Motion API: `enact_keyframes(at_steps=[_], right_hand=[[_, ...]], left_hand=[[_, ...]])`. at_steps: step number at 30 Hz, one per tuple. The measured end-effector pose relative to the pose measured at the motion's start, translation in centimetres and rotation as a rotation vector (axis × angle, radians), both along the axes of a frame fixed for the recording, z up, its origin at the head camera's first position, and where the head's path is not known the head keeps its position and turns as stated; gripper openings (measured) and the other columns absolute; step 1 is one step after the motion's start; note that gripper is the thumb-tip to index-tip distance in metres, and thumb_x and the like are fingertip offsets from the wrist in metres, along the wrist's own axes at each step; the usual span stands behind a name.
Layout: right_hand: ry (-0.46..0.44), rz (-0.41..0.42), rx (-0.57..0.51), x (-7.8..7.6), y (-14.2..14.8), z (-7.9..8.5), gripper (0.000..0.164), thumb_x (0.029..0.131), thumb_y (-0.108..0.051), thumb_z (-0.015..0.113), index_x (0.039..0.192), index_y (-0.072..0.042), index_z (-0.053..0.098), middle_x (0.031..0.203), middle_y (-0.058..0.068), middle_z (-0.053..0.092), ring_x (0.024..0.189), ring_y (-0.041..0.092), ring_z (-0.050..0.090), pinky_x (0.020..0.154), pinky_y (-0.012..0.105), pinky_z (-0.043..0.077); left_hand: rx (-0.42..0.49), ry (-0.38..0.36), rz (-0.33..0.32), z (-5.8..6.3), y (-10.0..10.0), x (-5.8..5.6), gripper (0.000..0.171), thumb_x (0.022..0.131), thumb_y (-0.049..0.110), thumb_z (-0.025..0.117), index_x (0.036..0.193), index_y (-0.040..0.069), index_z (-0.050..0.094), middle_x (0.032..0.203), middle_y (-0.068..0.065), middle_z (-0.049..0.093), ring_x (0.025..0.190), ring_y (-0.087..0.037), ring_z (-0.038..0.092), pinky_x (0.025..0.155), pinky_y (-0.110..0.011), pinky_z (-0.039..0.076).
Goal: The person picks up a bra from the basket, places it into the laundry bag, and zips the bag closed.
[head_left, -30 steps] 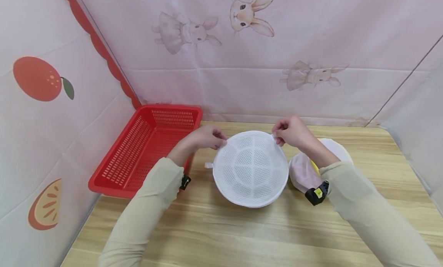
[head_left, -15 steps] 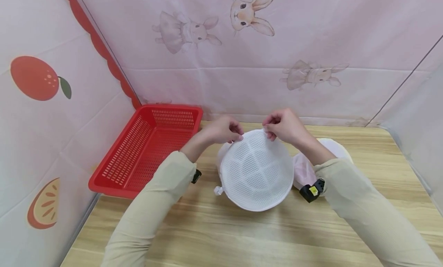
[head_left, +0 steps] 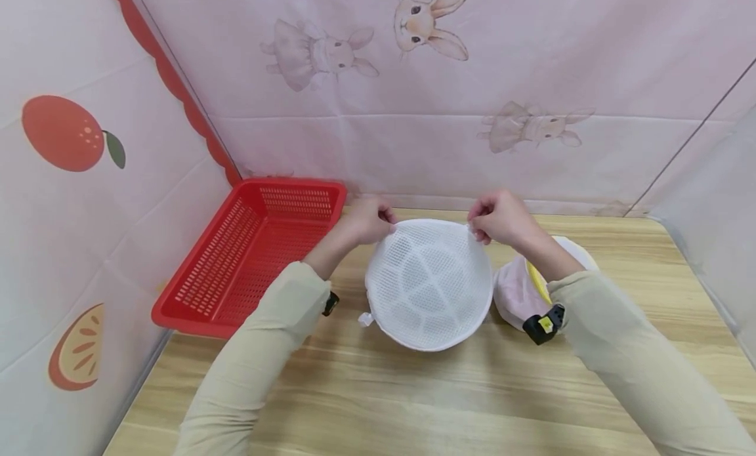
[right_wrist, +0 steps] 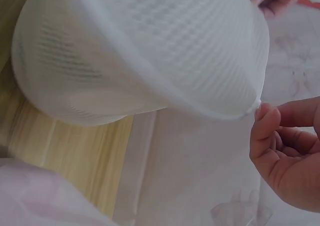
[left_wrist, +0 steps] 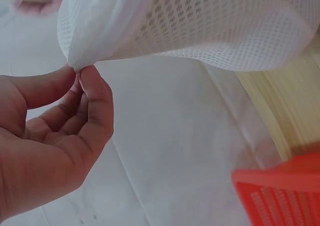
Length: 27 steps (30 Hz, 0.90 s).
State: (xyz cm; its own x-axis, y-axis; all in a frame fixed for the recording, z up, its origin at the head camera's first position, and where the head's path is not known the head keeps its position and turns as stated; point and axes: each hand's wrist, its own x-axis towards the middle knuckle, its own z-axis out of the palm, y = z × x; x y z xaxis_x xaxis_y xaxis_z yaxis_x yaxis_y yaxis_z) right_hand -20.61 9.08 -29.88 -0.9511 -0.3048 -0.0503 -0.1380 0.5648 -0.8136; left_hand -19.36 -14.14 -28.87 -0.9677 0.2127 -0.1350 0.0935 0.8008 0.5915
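A round white mesh laundry bag (head_left: 429, 285) with a seamed panel on top stands at the middle of the table, its upper edge stretched between both hands. My left hand (head_left: 366, 221) pinches that edge at the upper left; the left wrist view shows thumb and index fingertip meeting on a gathered corner of the mesh. At the upper right, my right hand (head_left: 502, 220) pinches the rim between thumb and forefinger, as the right wrist view also shows. A small white tab (head_left: 366, 319) sticks out at the bag's lower left.
A red slotted plastic basket (head_left: 195, 327) stands at the back left, beside the left forearm. Under the right forearm lies a pale pink fabric bag (head_left: 516, 292) with yellow trim and a white round top (head_left: 575, 251). A printed cloth wall (head_left: 413, 161) rises behind the wooden table (head_left: 413, 403).
The hands came closer together, then spread apart again, pulling the upper edge wide. The left hand sits farther right than at first. The bag has turned, its tab now lower.
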Motion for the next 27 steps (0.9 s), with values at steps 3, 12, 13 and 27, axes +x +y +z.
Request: enact_keyframes(at_steps=[3, 12, 13, 27], right_hand=[[-0.029, -0.017, -0.007, -0.1, 0.9, -0.3, 0.008, 0.081, 0.007, 0.053, 0.083, 0.013, 0.058, 0.059, 0.006, 0.055, 0.048, 0.011, 0.052, 0.048, 0.025, 0.048], [-0.012, 0.033, -0.078, 0.2, 0.9, 0.3, 0.009, 0.082, 0.007, 0.054, 0.087, 0.014, 0.057, 0.062, 0.006, 0.057, 0.051, 0.011, 0.054, 0.049, 0.024, 0.048], [-0.004, 0.040, -0.082, 0.3, 0.7, 0.4, 0.009, 0.083, 0.006, 0.054, 0.087, 0.013, 0.058, 0.062, 0.007, 0.057, 0.051, 0.011, 0.054, 0.049, 0.024, 0.048], [0.091, 0.079, -0.118, 1.2, -2.4, 1.8, 0.006, 0.082, 0.008, 0.057, 0.084, 0.012, 0.060, 0.062, 0.009, 0.057, 0.048, 0.011, 0.055, 0.050, 0.025, 0.050]], left_hand=[[0.038, -0.041, 0.046, 0.0, -0.9, 0.0, 0.005, 0.084, 0.005, 0.061, 0.086, 0.000, 0.062, 0.082, -0.010, 0.058, 0.072, -0.020, 0.056, 0.062, -0.025, 0.047], [0.083, -0.110, 0.007, 0.5, -2.2, 0.0, 0.005, 0.084, 0.001, 0.060, 0.087, -0.003, 0.061, 0.083, -0.012, 0.059, 0.074, -0.022, 0.058, 0.067, -0.029, 0.051], [0.083, -0.112, -0.003, 0.5, -2.3, 0.1, 0.005, 0.084, 0.001, 0.060, 0.088, -0.002, 0.061, 0.083, -0.011, 0.059, 0.074, -0.022, 0.058, 0.068, -0.029, 0.050], [0.074, -0.022, -0.181, 0.9, 1.6, -0.2, 0.012, 0.083, 0.010, 0.066, 0.093, 0.003, 0.066, 0.089, -0.007, 0.062, 0.082, -0.020, 0.054, 0.073, -0.026, 0.046]])
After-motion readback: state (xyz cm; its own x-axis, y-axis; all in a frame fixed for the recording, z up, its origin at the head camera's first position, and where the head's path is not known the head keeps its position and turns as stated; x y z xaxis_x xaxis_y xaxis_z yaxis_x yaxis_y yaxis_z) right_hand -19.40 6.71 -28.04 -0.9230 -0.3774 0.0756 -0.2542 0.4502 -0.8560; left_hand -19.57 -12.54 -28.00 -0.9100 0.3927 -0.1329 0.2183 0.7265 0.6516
